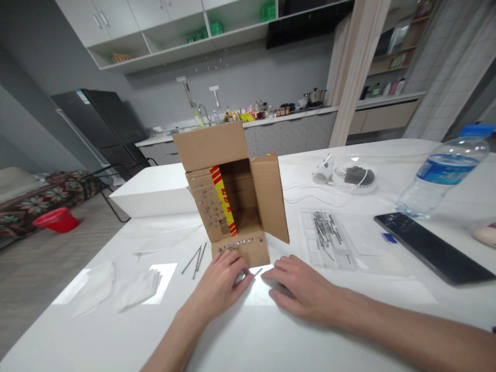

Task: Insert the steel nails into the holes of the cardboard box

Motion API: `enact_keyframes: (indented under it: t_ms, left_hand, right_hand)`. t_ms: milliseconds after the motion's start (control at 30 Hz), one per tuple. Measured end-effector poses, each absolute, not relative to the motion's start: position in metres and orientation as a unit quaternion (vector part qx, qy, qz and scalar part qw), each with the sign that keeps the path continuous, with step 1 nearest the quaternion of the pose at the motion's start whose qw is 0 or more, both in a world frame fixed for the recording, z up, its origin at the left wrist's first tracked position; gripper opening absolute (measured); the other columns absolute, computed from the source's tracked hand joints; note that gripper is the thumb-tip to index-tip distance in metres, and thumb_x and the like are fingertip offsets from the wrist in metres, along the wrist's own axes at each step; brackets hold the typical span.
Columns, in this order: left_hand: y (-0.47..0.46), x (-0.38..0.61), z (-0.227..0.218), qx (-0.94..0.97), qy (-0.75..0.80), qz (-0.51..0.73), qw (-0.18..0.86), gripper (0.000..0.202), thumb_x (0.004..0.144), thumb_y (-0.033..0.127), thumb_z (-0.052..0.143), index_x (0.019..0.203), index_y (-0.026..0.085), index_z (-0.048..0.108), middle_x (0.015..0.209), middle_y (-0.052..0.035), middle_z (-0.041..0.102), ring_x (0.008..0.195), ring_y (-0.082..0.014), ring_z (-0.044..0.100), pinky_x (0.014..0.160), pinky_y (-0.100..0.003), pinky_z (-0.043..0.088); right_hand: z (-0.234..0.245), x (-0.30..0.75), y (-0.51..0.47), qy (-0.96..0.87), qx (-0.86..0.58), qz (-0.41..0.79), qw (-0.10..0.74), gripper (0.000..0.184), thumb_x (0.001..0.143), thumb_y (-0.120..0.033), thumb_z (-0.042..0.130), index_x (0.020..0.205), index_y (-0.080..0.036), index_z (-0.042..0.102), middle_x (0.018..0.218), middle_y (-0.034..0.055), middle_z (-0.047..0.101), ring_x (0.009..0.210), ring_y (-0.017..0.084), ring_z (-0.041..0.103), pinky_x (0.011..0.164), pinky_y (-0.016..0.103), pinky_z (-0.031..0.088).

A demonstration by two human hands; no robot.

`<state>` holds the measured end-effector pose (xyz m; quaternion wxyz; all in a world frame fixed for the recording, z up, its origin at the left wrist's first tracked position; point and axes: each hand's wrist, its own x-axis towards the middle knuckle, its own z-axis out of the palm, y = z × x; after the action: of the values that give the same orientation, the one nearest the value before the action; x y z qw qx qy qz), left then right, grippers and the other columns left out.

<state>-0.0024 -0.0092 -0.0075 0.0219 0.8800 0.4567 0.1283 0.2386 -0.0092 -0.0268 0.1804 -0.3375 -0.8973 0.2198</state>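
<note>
A cardboard box (256,196) stands open on the white table, its flaps spread. Grey nail heads dot its left flap (199,194) and the lower flap (251,254). My left hand (225,279) lies against the lower flap's front edge, thumb and index finger closed together. A small nail (258,271) sticks out at their tips. To its right, my right hand (296,289) rests on the table, fingers bent, with a gap between thumb and index finger and nothing visible in it. Several long nails (199,258) lie left of the box.
A clear compartment case (329,240) of nails sits on the right, near a black phone (434,248) and a water bottle (442,175). Behind them are a white round device (354,178) and a cable. Folded white tissues (135,292) lie at left, before a white box (155,188).
</note>
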Motion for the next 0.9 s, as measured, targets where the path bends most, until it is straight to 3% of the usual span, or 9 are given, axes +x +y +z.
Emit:
enact_keyframes:
  t_ms: [300,533,900]
  left_hand:
    - [-0.008,-0.006,-0.008,0.856,0.482,0.187,-0.029,0.011,0.097,0.025,0.051,0.091,0.022,0.06,0.092,-0.0042,0.066,0.089,-0.0222,0.062,0.078,-0.037,0.048]
    - [0.0,-0.017,-0.016,0.778,0.575,0.243,-0.068,0.028,0.095,0.029,0.053,0.122,0.023,0.058,0.121,-0.0099,0.064,0.111,-0.0292,0.058,0.09,-0.047,0.049]
    - [0.002,-0.02,-0.017,0.776,0.578,0.244,-0.068,0.024,0.097,0.027,0.049,0.117,0.026,0.062,0.113,-0.0077,0.066,0.106,-0.0276,0.06,0.085,-0.044,0.049]
  right_hand:
    - [-0.026,0.239,-0.01,-0.899,-0.338,0.216,0.178,0.017,0.095,-0.023,0.054,0.106,-0.018,0.066,0.091,0.0064,0.064,0.089,0.022,0.056,0.084,0.036,0.039]
    - [-0.027,0.24,-0.01,-0.898,-0.338,0.213,0.181,0.016,0.095,-0.023,0.054,0.106,-0.019,0.065,0.093,0.0059,0.064,0.09,0.021,0.056,0.085,0.036,0.039]
    - [-0.027,0.24,-0.01,-0.898,-0.337,0.216,0.181,0.017,0.095,-0.024,0.054,0.108,-0.019,0.065,0.093,0.0059,0.064,0.09,0.021,0.056,0.085,0.037,0.039]
